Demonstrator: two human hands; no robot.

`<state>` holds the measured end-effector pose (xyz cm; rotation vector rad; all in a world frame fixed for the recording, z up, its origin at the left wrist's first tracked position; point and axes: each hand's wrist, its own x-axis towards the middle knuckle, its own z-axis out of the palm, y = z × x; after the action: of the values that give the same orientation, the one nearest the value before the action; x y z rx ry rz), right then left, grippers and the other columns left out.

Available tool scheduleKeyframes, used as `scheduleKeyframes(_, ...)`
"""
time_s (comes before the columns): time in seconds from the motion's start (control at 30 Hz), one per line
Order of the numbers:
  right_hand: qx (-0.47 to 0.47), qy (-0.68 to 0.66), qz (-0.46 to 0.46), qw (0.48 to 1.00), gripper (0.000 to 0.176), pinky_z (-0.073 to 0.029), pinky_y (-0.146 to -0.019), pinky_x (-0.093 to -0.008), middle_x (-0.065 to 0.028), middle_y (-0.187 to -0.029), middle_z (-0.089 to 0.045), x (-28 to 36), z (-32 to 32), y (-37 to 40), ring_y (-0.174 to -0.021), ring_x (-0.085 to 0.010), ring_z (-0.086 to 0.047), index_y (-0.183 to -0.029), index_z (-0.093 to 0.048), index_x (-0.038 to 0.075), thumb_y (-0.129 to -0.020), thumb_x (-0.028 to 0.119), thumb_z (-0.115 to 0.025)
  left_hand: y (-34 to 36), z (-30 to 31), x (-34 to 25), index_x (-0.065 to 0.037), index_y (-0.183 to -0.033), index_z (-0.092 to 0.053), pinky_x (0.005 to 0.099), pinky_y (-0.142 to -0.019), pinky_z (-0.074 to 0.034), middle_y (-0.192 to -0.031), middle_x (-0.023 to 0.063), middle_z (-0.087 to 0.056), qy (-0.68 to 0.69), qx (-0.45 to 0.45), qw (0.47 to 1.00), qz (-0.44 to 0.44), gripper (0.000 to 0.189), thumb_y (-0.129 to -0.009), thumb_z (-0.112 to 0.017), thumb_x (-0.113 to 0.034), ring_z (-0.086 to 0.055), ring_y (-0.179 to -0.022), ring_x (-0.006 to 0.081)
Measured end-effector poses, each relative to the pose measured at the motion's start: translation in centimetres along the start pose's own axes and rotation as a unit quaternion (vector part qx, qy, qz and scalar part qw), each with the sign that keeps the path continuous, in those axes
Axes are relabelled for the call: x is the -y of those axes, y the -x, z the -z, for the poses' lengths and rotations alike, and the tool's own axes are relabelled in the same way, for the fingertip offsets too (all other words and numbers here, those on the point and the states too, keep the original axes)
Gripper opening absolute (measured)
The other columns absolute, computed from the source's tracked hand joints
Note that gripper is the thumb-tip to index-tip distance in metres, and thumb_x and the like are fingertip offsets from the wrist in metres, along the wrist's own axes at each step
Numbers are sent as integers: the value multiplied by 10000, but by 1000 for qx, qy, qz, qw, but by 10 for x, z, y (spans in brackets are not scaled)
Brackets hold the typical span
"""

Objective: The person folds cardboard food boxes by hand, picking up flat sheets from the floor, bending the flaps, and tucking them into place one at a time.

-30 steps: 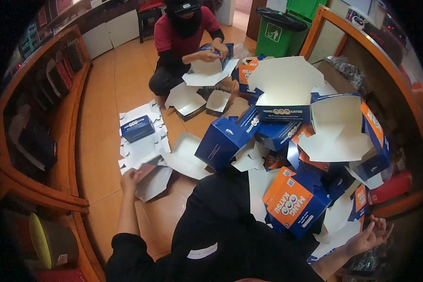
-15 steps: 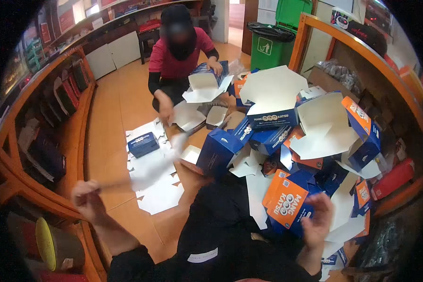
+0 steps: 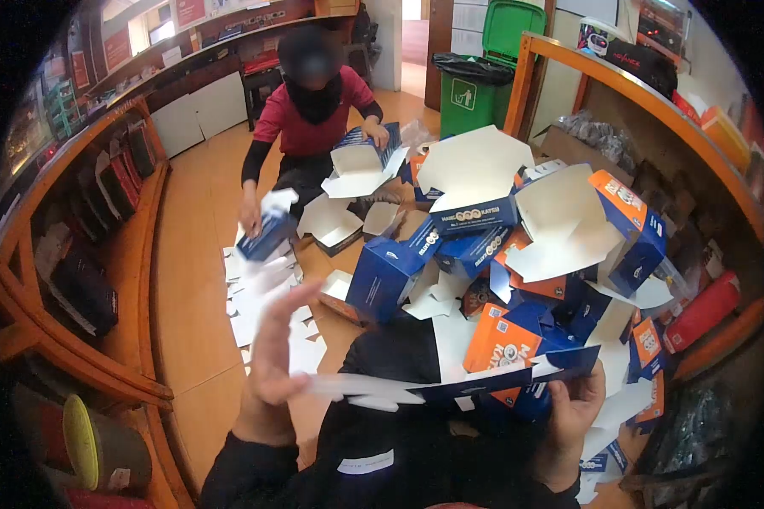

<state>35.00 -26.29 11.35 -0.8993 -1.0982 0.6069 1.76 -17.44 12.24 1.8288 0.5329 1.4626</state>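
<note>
1. Left hand [image 3: 273, 360]: open, fingers straight and pointing up. The white end of the flat carton blank [image 3: 467, 386] meets it at the palm; whether the thumb pinches it cannot be told.
2. Right hand [image 3: 570, 416]: fingers curled over the blank's blue end, gripping it. The blank lies edge-on and level between the two hands, above the dark lap.
3. Orange-and-blue box [image 3: 502, 338]: just beyond the right hand, touching the heap of made-up boxes [image 3: 484, 220] behind it.
4. Stack of white blanks [image 3: 259, 293]: on the floor, just beyond the left hand.
5. Co-worker in a red top [image 3: 310, 127]: far beyond the left hand. One hand lifts a small blue box [image 3: 265, 236], the other holds an open box [image 3: 361, 157].
6. Green bin [image 3: 475, 85]: farthest back.
</note>
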Motion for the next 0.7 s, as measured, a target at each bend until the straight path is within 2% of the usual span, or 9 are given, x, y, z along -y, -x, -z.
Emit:
scheduleKeyframes(0.1, 38, 95, 95, 990, 253, -377, -665, -264, -41, -769, -484, 5, -10, -1, -719, -159, -450, -867, -507, 34, -716, 99, -700, -36, -39, -29, 23, -1287, -375, 393, -904, -382, -1237, 201, -469, -209, 310, 925, -68, 889, -649, -698, -505, -465, -1132, 333)
scheduleKeyframes(0.2, 47, 153, 185, 970, 201, -352, -655, -286, -38, -742, -475, 5, -2, -3, -701, -180, -430, -824, -503, 81, -712, 85, -671, -40, -77, -19, -36, -1168, -492, 360, -788, -469, -979, 139, -608, -87, 578, 809, 70, 592, -732, -679, -391, -591, -958, 260)
scheduleKeyframes(0.3, 33, 158, 227, 960, 191, -336, -641, -292, -30, -723, -473, 11, 5, -3, -692, -178, -413, -794, -500, 117, -702, 84, -664, -35, -89, 3, -44, -1085, -529, 326, -666, -494, -793, 101, -616, 46, 528, 832, 163, 402, -792, -639, -296, -632, -795, 230)
scheduleKeyframes(0.33, 30, 156, 237, 958, 193, -332, -635, -292, -27, -717, -473, 14, 7, -3, -689, -175, -407, -783, -498, 128, -697, 87, -665, -39, -93, 6, -22, -1044, -543, 282, -588, -492, -765, 93, -612, -8, 463, 881, 98, 298, -845, -583, -241, -624, -686, 168)
scheduleKeyframes(0.4, 104, 122, 233, 959, 230, -311, -660, -308, 16, -710, -468, 18, 8, -2, -682, -169, -399, -785, -548, 157, -652, 175, -735, -45, -100, 8, -15, -1016, -564, 232, -527, -476, -714, 68, -610, 56, 463, 838, 282, 259, -886, -530, -236, -586, -575, 111)
scheduleKeyframes(0.43, 175, 114, 240, 948, 240, -306, -668, -314, 27, -708, -465, 24, 12, -6, -676, -166, -399, -784, -564, 160, -638, 201, -749, -39, -107, 20, -15, -1001, -582, 208, -486, -454, -653, 43, -597, 85, 460, 860, 204, 274, -911, -491, -257, -556, -522, 74)
scheduleKeyframes(0.57, 347, 316, 200, 860, 247, -288, -689, -335, 46, -693, -459, 64, -11, -19, -650, -153, -411, -780, -612, 166, -606, 247, -768, -31, -129, 26, -28, -1003, -587, 205, -441, -449, -666, 44, -578, 141, 506, 800, 289, 297, -918, -473, -288, -530, -463, 84)
scheduleKeyframes(0.67, 419, 395, 136, 806, 236, -287, -677, -335, 29, -699, -462, 61, -13, -21, -643, -155, -426, -774, -610, 167, -604, 221, -764, -28, -138, 23, -41, -1014, -588, 206, -431, -447, -671, 41, -574, 134, 480, 823, 272, 306, -931, -439, -294, -536, -464, 86)
scheduleKeyframes(0.7, 353, 397, 130, 837, 245, -292, -674, -340, 7, -707, -463, 59, -12, -20, -654, -172, -434, -792, -599, 151, -612, 204, -755, -27, -140, 23, -54, -1028, -584, 206, -413, -446, -673, 36, -572, 134, 468, 829, 276, 307, -938, -420, -296, -534, -451, 84)
